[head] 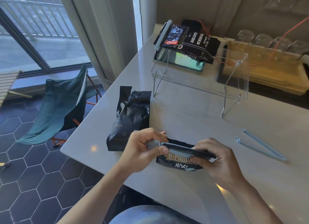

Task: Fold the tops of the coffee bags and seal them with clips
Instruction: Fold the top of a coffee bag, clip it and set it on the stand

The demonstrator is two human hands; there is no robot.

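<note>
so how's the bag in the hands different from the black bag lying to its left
The bag in the hands has its top folded over with a pale clip along the fold; the plain black bag has its top open, unfolded and unclipped. The held one shows large gold and white lettering, the other only faint print. The left hand and right hand grip the first; the second lies untouched on the table. Both are dark coffee bags.

Left of my counter a teal folding chair stands on dark hexagon floor tiles. Far right, upturned glasses sit along a wooden tray.
</note>
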